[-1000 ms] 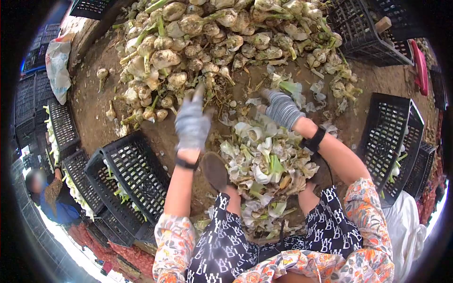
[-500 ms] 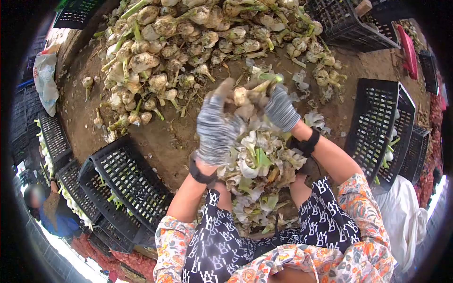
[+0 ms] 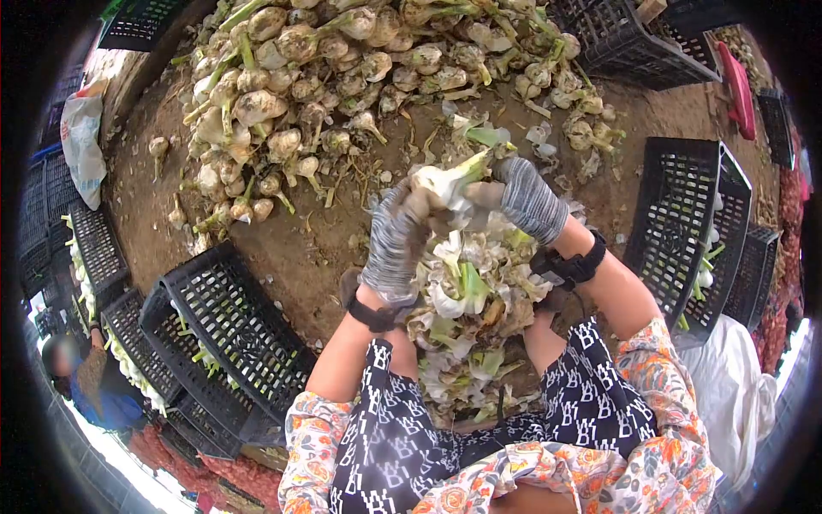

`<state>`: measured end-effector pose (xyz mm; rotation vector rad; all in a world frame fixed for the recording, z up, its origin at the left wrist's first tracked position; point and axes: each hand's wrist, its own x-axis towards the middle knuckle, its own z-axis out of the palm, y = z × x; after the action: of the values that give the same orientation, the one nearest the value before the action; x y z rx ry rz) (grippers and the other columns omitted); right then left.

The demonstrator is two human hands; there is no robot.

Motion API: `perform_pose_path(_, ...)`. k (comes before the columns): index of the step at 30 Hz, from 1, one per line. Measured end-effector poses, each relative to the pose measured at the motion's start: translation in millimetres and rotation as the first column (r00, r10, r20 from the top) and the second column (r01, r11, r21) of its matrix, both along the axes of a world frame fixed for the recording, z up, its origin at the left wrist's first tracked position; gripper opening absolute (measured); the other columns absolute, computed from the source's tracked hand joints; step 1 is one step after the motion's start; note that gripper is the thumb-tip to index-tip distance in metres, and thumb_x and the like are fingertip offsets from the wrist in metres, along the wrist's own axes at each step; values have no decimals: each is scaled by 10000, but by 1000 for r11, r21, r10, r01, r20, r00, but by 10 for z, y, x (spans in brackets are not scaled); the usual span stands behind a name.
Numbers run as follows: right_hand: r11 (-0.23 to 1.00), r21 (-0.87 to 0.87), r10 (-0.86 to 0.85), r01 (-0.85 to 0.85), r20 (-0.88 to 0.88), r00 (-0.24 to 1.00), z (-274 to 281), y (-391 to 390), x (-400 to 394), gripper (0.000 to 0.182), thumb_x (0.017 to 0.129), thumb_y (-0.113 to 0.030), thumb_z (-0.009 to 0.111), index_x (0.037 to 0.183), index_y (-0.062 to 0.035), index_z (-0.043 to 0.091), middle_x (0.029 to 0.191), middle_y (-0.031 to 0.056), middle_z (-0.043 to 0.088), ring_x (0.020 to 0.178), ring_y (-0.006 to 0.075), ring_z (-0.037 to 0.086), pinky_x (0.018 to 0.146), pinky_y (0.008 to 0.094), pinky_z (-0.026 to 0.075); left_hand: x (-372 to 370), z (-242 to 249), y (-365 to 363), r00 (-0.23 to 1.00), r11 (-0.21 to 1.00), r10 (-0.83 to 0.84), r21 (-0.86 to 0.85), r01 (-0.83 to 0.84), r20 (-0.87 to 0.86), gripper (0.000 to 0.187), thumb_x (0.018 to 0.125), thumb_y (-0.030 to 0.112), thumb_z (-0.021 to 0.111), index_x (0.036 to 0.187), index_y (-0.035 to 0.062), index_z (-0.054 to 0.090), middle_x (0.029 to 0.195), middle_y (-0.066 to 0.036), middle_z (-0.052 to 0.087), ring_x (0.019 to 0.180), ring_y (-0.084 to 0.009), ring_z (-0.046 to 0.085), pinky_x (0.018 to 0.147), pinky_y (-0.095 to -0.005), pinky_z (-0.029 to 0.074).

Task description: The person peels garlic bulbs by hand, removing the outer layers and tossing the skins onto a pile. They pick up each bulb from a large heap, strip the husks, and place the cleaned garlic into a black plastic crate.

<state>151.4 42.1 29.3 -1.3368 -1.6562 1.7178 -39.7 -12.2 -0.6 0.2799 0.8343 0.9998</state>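
At upper centre, our left hand (image 3: pixel 396 244) and right hand (image 3: pixel 533 201) hold one garlic bulb (image 3: pixel 443 183), visibly whiter now; peeling seems further along.

One head-worn view, looking forward and steeply down through a wide round field: wearer's lap (image 3: pixel 392 433) nearest, left hand (image 3: pixel 394 244) and right hand (image 3: pixel 531 201) mid-frame, garlic heap (image 3: pixel 377 65) beyond.

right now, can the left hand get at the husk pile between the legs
Probably yes: the husk pile lies close below the left hand, with nothing visible between them, though that hand appears to grip a garlic bulb and would likely need to let go first.
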Motion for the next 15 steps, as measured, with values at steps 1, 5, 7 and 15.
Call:
perform_pose_path(1, 999, -35, -15, 16, 23, 1000, 16, -20, -15, 290, 779, -176, 648, 950, 53, 605, 778, 123, 635, 728, 156, 566, 664, 309, 468, 107, 61, 41, 995, 989, 86, -118, -90, -42, 475, 821, 490, 569, 1022, 61, 555, 794, -34, 597, 592, -122, 557, 491, -209, 430)
perform_pose_path(5, 991, 128, -22, 39, -131, 991, -363, -220, -35, 222, 751, -88, 625, 939, 26, 594, 804, 132, 634, 725, 158, 572, 669, 318, 471, 46, -129, 112, 975, 933, -74, -359, -6, -208, 593, 807, 641, 445, 919, 82, 606, 592, -10, 568, 313, -73, 377, 261, -189, 254)
perform_pose_path(7, 947, 300, 113, -118, 36, 993, -217, -203, -15, 193, 742, -63, 593, 921, 10, 585, 766, 138, 609, 696, 165, 563, 652, 320, 468, 1, -178, 163, 976, 914, -163, -394, 94, -145, 549, 819, 611, 458, 907, 90, 607, 628, -17, 589, 360, -81, 438, 288, -189, 310)
perform_pose_path(15, 979, 157, -123, 129, -48, 991, -330, -267, 13, 272, 752, -42, 549, 1016, 22, 551, 835, 118, 609, 758, 183, 557, 706, 325, 463, 9, 76, 106, 574, 871, 279, 455, 187, -770, 394, 764, 334, 682, 970, 6, 608, 945, -90, 576, 863, -206, 547, 685, -295, 471)
